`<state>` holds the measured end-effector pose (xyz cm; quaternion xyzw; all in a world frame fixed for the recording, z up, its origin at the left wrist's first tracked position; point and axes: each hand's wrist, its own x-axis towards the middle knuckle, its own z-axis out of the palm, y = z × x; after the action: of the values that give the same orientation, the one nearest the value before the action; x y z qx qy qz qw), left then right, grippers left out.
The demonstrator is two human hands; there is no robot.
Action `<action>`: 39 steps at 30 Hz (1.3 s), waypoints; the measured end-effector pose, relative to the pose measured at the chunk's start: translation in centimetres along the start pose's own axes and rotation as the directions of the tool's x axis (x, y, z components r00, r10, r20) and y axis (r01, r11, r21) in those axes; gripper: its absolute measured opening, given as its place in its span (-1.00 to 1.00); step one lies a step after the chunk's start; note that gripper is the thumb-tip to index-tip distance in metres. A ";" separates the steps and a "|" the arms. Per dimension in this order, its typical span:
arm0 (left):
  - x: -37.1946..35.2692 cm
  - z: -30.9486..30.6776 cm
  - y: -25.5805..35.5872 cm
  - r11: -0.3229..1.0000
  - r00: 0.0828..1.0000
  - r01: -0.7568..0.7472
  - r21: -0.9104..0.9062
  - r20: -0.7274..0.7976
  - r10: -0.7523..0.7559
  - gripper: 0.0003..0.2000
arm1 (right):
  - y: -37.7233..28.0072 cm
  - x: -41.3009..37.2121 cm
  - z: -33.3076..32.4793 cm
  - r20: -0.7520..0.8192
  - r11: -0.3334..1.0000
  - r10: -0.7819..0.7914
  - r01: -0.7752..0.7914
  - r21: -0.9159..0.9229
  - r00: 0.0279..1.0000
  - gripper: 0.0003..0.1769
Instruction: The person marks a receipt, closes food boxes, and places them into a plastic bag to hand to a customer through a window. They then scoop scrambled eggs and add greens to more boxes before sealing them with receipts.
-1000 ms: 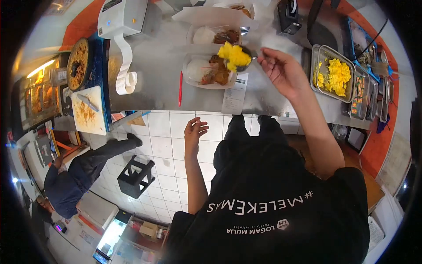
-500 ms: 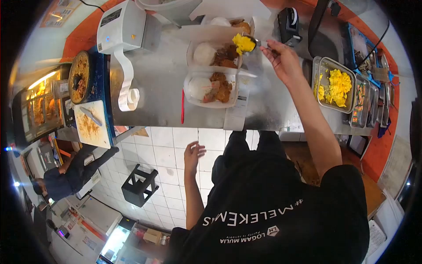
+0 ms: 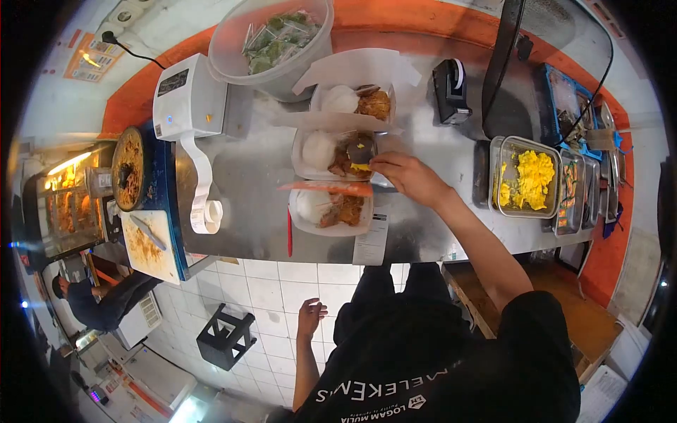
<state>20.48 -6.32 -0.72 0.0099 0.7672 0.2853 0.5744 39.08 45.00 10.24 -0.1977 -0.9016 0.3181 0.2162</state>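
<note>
Reaching across the steel counter (image 3: 247,176), the person's right arm runs up and to the left from the shoulder to a row of three open meal boxes set one behind another, directly away from the body: the near box (image 3: 296,218), the middle box (image 3: 296,151) and the far box (image 3: 315,99), each holding white rice on its left and browned pieces on its right. A metal tray of yellow egg (image 3: 522,141) stands well apart to the right of the row, on the far side of the forearm. The right hand (image 3: 412,178) rests at the right edge of the middle box, with that box lying immediately to its left and the near box just below it. Its fingers are drawn together and appear clamped on a scoop (image 3: 361,149), though the handle is hidden beneath them. The scoop's long axis runs roughly left to right, and its dark bowl sits over the browned pieces in the middle box. A small yellow morsel (image 3: 361,167) lies just under the bowl, inside the same box. The left hand (image 3: 310,316) hangs beside the body over the tiled floor (image 3: 268,296), fingers loosely apart and holding nothing, well clear of the counter. The right hand is by far the nearer to the boxes.
</note>
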 end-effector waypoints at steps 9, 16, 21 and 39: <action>-2.9 4.5 13.3 0.842 0.867 -0.368 0.396 0.474 0.156 -0.72 | -3.2 -5.1 -3.4 -0.178 0.314 0.793 -0.141 0.939 0.583 -0.75; -5.6 26.3 27.0 0.546 0.451 -0.802 0.242 0.845 0.288 -0.56 | 0.3 -22.5 -12.3 -0.678 0.705 0.691 -0.439 0.557 0.250 -0.75; -3.3 40.6 29.0 0.503 0.463 -0.847 0.171 0.700 0.543 -0.32 | 3.4 -29.1 -17.0 -0.795 0.614 0.486 -0.789 0.014 0.363 -0.81; -2.5 48.2 28.6 0.675 0.601 -0.737 -0.048 0.412 0.685 -0.45 | 4.9 -30.2 -15.4 -0.503 0.621 0.771 -0.633 0.462 0.390 -0.77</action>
<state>55.15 37.34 5.74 0.4086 0.5827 0.4327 0.5535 73.10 41.12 9.92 -0.6375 -0.5551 0.3731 0.3825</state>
